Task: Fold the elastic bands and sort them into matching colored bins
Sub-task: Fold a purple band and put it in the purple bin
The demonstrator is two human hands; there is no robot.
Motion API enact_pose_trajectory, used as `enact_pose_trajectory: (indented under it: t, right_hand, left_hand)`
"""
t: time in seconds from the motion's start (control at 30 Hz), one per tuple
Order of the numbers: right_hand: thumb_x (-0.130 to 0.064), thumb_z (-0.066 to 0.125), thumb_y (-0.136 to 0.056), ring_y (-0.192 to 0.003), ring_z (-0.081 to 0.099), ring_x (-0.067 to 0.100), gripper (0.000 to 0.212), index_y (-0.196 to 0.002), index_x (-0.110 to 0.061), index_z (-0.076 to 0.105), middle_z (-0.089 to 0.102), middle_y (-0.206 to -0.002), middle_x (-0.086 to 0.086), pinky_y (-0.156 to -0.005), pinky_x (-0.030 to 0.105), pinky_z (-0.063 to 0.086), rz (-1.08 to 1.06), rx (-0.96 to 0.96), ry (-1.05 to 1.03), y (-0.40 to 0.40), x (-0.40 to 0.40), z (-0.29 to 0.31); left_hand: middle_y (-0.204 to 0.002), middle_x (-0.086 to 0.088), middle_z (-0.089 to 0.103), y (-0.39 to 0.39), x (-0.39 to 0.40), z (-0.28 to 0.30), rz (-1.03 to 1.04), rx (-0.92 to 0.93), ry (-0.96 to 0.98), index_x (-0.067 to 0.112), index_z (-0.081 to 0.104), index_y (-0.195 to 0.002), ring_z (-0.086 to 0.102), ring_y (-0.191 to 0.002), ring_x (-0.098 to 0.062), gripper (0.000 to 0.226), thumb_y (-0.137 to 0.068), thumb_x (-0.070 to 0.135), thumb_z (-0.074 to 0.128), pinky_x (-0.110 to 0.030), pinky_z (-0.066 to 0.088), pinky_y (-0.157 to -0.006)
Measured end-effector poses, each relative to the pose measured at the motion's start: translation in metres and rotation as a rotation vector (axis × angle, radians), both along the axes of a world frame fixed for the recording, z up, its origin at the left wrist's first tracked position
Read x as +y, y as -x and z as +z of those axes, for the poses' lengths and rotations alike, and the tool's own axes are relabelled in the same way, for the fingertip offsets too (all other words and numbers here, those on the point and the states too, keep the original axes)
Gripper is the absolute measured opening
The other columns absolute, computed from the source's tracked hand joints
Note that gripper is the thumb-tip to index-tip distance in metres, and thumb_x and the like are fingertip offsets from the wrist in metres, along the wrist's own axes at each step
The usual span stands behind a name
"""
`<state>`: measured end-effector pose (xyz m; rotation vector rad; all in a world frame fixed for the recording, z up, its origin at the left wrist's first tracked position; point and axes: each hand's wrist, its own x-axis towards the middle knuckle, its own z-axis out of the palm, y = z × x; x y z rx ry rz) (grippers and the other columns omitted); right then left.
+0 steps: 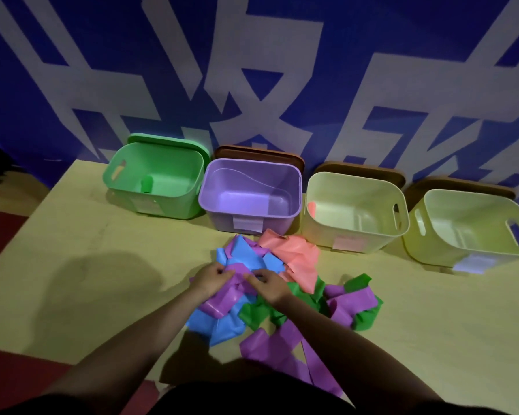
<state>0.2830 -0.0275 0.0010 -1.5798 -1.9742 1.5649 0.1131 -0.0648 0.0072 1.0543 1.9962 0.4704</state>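
Note:
A tangled heap of flat elastic bands lies on the table: purple (pixel 222 301), blue (pixel 243 256), pink (pixel 297 253) and green (pixel 261 313). My left hand (pixel 212 280) and my right hand (pixel 268 284) meet over the heap, and each pinches the same purple band. Along the back stand a green bin (pixel 162 205) with a folded green band (pixel 147 184) inside, a purple bin (pixel 219 217), and a cream bin (pixel 318 232) with a pink band (pixel 311 209) at its left wall.
A second cream bin (pixel 426 250) stands at the far right. Lids lean behind the bins against a blue and white wall banner (pixel 252 70). The yellow table (pixel 87 265) ends at its left edge above a red floor.

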Motion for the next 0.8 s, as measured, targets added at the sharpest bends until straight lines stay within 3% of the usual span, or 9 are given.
enact_pose_trajectory:
  t: [0.07, 0.17, 0.3, 0.4, 0.5, 0.6, 0.7, 0.8]
  right_hand:
    - [-0.035, 0.062, -0.092, -0.064, 0.045, 0.014, 0.042, -0.057, -0.016, 0.046, 0.046, -0.059, 0.004, -0.059, 0.030, 0.032, 0.034, -0.033, -0.041, -0.003, 0.002, -0.007]
    - [-0.027, 0.064, -0.091, -0.057, 0.040, 0.011, 0.049, -0.052, -0.021, 0.035, 0.035, -0.053, -0.003, -0.054, 0.024, 0.028, 0.030, -0.038, -0.096, -0.004, 0.002, -0.009]
    - [-0.022, 0.062, -0.093, -0.048, 0.034, 0.002, 0.051, -0.051, -0.022, 0.032, 0.031, -0.048, -0.007, -0.055, 0.024, 0.028, -0.121, 0.093, -0.116, -0.004, 0.003, 0.006]
    - [-0.018, 0.060, -0.094, -0.048, 0.031, 0.001, 0.049, -0.053, -0.023, 0.033, 0.030, -0.050, -0.011, -0.053, 0.022, 0.026, -0.181, 0.187, -0.114, -0.005, 0.010, 0.033]
    - [-0.015, 0.058, -0.095, -0.050, 0.035, 0.000, 0.043, -0.056, -0.020, 0.041, 0.036, -0.054, -0.008, -0.055, 0.022, 0.029, -0.156, 0.262, -0.152, -0.009, 0.016, 0.068]
    - [-0.013, 0.060, -0.093, -0.072, 0.058, 0.009, 0.036, -0.058, -0.014, 0.055, 0.051, -0.063, 0.004, -0.071, 0.020, 0.038, -0.168, 0.366, -0.211, -0.017, 0.019, 0.099]
    - [-0.021, 0.066, -0.089, -0.092, 0.055, 0.018, 0.031, -0.059, -0.028, 0.063, 0.056, -0.081, -0.004, -0.083, 0.025, 0.039, -0.182, 0.357, -0.322, -0.027, 0.023, 0.122]
    - [-0.015, 0.066, -0.089, -0.107, 0.052, 0.012, 0.029, -0.062, -0.025, 0.060, 0.057, -0.104, -0.004, -0.088, 0.007, 0.032, -0.150, 0.296, -0.449, -0.036, 0.023, 0.143]
  left_hand:
    - [-0.063, -0.002, 0.053, 0.005, 0.003, 0.001, -0.026, 0.029, 0.023, 0.019, 0.047, -0.061, 0.051, -0.069, -0.020, 0.034, -0.090, 0.027, 0.062, -0.029, 0.031, -0.059]
    - [-0.062, 0.002, 0.053, 0.015, 0.010, 0.008, -0.098, 0.007, -0.047, 0.021, 0.048, -0.062, 0.050, -0.068, -0.017, 0.032, -0.089, 0.023, 0.066, -0.029, 0.031, -0.059]
    - [-0.058, 0.011, 0.050, 0.028, 0.019, 0.030, -0.194, -0.138, -0.070, 0.022, 0.049, -0.062, 0.045, -0.060, -0.007, 0.033, -0.086, 0.028, 0.070, -0.024, 0.034, -0.061]
    - [-0.046, 0.014, 0.042, 0.026, 0.023, 0.063, -0.353, -0.248, -0.012, 0.021, 0.045, -0.058, 0.036, -0.048, 0.002, 0.038, -0.093, 0.022, 0.061, -0.019, 0.029, -0.053]
    - [-0.061, 0.014, 0.047, 0.015, 0.018, 0.094, -0.461, -0.325, -0.046, 0.015, 0.052, -0.069, 0.040, -0.056, 0.005, 0.028, -0.097, 0.015, 0.054, -0.015, 0.032, -0.058]
    - [-0.084, -0.003, 0.056, 0.003, 0.008, 0.116, -0.217, -0.560, -0.238, 0.004, 0.062, -0.093, 0.050, -0.079, -0.007, 0.015, -0.097, 0.013, 0.051, -0.021, 0.038, -0.073]
    - [-0.091, -0.009, 0.059, -0.009, 0.000, 0.142, -0.007, -0.759, -0.339, 0.005, 0.062, -0.098, 0.052, -0.085, -0.016, 0.013, -0.095, 0.009, 0.050, -0.023, 0.041, -0.070]
    - [-0.087, -0.008, 0.064, -0.024, -0.006, 0.164, 0.028, -0.878, -0.389, 0.006, 0.062, -0.098, 0.058, -0.080, -0.016, 0.014, -0.092, 0.003, 0.050, -0.024, 0.047, -0.070]
